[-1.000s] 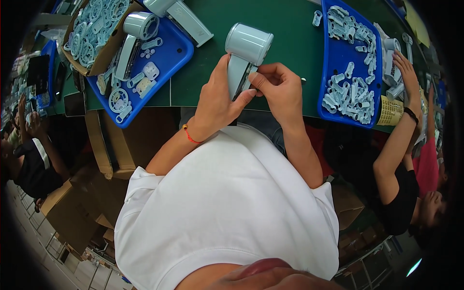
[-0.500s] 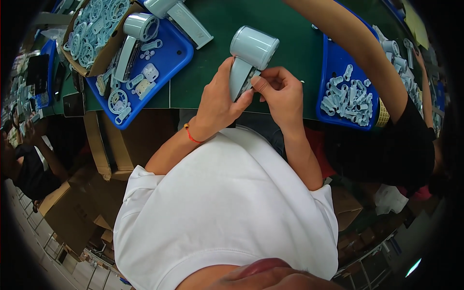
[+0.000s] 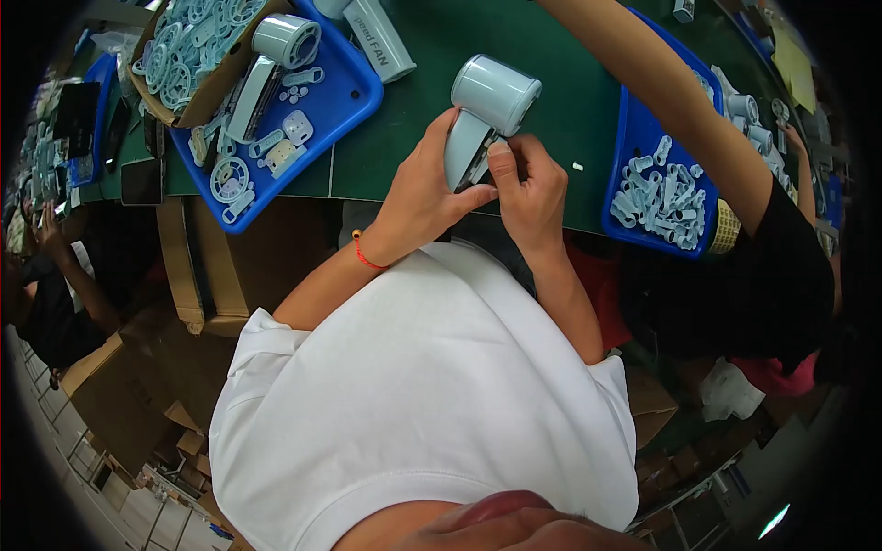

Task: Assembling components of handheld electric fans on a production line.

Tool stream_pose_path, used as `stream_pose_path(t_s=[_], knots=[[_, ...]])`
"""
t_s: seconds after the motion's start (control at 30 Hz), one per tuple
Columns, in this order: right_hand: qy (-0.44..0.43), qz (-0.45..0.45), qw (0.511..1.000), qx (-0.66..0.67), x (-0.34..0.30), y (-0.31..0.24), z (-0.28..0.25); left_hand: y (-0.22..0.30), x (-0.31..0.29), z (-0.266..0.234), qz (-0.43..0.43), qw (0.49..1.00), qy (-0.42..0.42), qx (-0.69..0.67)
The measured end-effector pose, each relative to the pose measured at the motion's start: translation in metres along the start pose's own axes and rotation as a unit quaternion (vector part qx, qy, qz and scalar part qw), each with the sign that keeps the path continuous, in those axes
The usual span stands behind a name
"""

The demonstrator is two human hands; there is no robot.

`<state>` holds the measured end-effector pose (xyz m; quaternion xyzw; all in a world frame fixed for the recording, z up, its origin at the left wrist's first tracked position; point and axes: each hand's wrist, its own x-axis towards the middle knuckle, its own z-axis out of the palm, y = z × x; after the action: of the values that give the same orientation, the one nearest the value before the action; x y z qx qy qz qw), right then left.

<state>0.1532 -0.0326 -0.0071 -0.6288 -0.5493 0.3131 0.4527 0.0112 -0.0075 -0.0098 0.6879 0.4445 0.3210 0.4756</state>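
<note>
A pale blue handheld fan (image 3: 496, 95) with a barrel-shaped head is tilted in front of me, just above the table's near edge. My left hand (image 3: 424, 188) is closed around its handle (image 3: 466, 147) from the left, thumb across the lower end. The handle's right side is open and shows small inner parts. Against that open side my right hand (image 3: 533, 188) presses its thumb, just below the fan head, with the other fingers curled in. Whether a small part sits between those fingers is hidden.
A blue tray (image 3: 354, 103) at left holds another fan and loose parts, beside a cardboard box (image 3: 204, 112) of ring-shaped pieces. At right, a co-worker's arm (image 3: 689, 106) crosses a blue tray (image 3: 610, 207) of small pieces. A tiny white piece (image 3: 577, 166) lies on the green table (image 3: 404, 110).
My right thumb has moved up the handle's open side toward the fan head, and the right fingers are more curled. My left hand keeps its hold. The whole view has shifted slightly.
</note>
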Motion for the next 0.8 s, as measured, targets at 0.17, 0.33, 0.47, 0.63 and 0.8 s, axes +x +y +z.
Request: stream_pose_path(t_s=[0.17,0.33,0.47,0.63,0.8], knots=[[0.005,-0.009,1.0,-0.022,0.0,0.0,0.001,0.0,-0.001,0.006,-0.011,0.999,0.025,0.044],[0.051,0.041,0.998,0.013,-0.001,-0.017,0.005,-0.004,0.001,0.009,0.046,0.997,0.055,0.04],[0.102,0.013,0.994,-0.024,-0.003,-0.011,0.012,-0.003,0.004,0.012,0.075,0.981,0.122,0.133],[0.15,-0.016,0.988,0.018,0.0,-0.005,0.008,0.002,0.012,0.014,0.082,0.986,0.125,0.078],[0.306,-0.11,0.938,0.123,0.018,-0.018,-0.056,-0.014,0.008,-0.009,-0.022,0.997,0.07,-0.003]])
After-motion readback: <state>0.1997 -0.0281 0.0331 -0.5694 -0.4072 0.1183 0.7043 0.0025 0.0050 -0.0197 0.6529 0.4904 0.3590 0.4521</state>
